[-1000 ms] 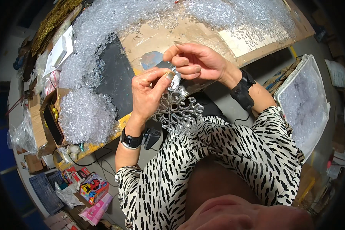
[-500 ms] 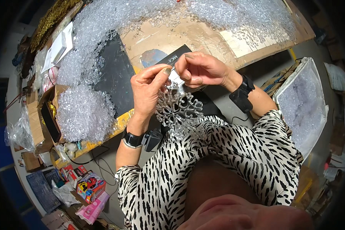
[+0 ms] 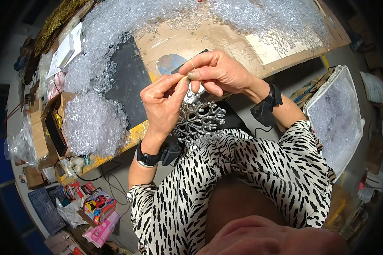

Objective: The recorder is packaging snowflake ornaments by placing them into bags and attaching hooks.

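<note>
your right hand (image 3: 222,73) has closed onto your left hand (image 3: 161,100), fingertips of both pinching a thin thread (image 3: 192,63), the clear snowflake (image 3: 198,120) just below them. that one looks unfinished; clear heaps (image 3: 268,18) beyond your fingers lie loose.

And there's the snowflake, hanging (image 3: 198,121) just below the left hand (image 3: 162,102) and right hand (image 3: 219,71); ahead, the table (image 3: 200,42) carries a heap (image 3: 95,125) at left, carton (image 3: 38,134) beyond its left side, bag (image 3: 354,140) off right.
</note>
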A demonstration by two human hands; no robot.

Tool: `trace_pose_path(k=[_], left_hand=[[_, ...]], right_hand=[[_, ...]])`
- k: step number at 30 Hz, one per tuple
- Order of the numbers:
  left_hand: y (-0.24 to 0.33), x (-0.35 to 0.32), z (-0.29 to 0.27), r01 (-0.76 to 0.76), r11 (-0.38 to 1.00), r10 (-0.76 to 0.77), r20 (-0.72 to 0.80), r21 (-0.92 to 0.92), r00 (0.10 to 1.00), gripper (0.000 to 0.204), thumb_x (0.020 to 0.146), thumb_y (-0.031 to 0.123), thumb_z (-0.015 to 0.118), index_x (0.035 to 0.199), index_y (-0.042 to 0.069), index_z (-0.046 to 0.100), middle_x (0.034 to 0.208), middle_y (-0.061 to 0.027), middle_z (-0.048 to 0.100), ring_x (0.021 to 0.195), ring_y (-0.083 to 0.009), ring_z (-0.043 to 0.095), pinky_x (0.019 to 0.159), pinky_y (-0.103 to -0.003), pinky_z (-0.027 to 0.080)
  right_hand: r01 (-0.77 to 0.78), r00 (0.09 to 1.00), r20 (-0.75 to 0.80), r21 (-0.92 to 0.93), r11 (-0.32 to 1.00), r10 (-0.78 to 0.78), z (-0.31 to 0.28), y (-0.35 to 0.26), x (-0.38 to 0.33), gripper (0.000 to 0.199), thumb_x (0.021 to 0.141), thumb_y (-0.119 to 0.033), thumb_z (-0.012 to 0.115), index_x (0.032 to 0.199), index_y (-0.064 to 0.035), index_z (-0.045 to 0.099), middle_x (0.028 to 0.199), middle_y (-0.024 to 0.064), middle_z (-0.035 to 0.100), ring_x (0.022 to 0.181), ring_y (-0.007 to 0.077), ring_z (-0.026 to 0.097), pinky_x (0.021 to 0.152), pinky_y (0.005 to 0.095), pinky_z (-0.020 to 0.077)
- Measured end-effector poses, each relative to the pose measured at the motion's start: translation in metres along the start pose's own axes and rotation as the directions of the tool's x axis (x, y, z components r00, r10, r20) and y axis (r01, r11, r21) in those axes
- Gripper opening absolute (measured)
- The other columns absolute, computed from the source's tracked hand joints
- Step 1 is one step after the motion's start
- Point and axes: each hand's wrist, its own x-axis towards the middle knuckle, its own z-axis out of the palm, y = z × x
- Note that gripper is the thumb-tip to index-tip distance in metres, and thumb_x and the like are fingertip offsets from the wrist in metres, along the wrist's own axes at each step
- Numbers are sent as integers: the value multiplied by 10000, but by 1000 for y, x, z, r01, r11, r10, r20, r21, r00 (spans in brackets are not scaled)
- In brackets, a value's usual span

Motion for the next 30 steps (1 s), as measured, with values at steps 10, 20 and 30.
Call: trace_pose_path(k=[10,20,30], left_hand=[[-5,5,-10,258,948,-202,279,-183,939,257,847,84,630,1097,22,619,783,24,586,688,-31,507,627,-189,430],[13,5,-73,178,930,-142,132,-322,981,357,834,20,610,1187,17,556,871,-2,604,759,-54,544,689,-205,473],[-11,-16,-302,265,947,-321,-521,-180,791,478,799,-14,616,1253,30,475,842,-58,620,659,-93,569,607,-216,492]], right_hand=[[282,891,-149,-556,781,-428,-7,-11,-1,113,904,-115,549,897,-18,606,707,13,599,501,30,518,454,164,415],[315,833,-277,-474,822,-479,-13,-15,8,210,935,-176,507,995,-9,619,790,18,614,534,47,528,499,164,422],[39,961,-235,-399,916,-143,-49,-3,0,223,932,-220,517,954,-24,621,726,-8,583,505,33,492,468,158,360]])
